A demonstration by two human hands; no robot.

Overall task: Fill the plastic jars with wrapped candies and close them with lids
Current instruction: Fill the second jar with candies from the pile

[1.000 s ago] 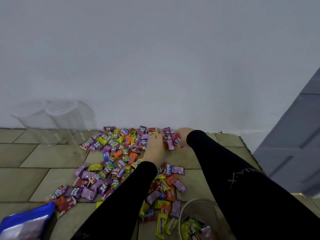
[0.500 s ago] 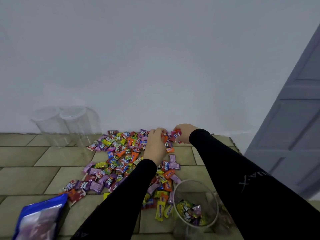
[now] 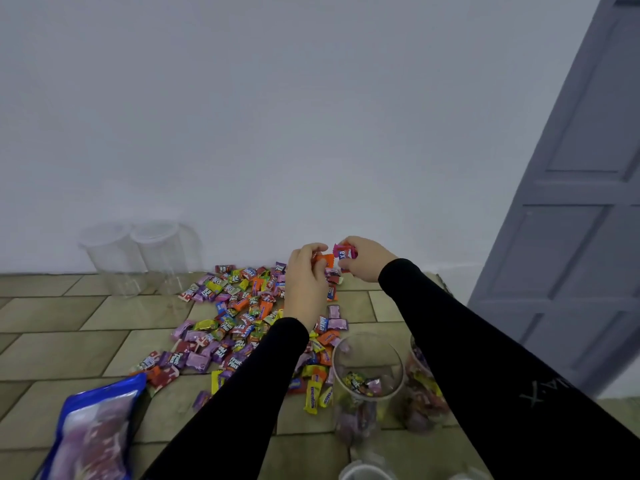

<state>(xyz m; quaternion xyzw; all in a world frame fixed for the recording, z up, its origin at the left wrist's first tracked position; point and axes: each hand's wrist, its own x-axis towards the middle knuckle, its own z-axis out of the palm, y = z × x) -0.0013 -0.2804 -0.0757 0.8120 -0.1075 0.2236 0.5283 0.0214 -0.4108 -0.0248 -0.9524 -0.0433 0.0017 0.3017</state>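
A heap of wrapped candies (image 3: 239, 317) in many colours is spread over the tiled floor. My left hand (image 3: 306, 278) is raised above the heap's far end, closed on an orange candy (image 3: 325, 259). Beside it my right hand (image 3: 365, 259) grips pink and red candies (image 3: 341, 252). An open clear plastic jar (image 3: 369, 367) stands near me with a few candies in its bottom. A second jar (image 3: 424, 393) holding candies is partly hidden behind my right sleeve. Two empty clear jars (image 3: 138, 251) stand by the wall at the left.
A blue candy bag (image 3: 93, 431) lies at the lower left. A white lid-like rim (image 3: 363, 472) shows at the bottom edge. A white wall runs along the back and a grey door (image 3: 575, 216) stands at the right.
Both hands have lifted off the heap with candies in them. The view has shifted, so the near jar and the door now show more.
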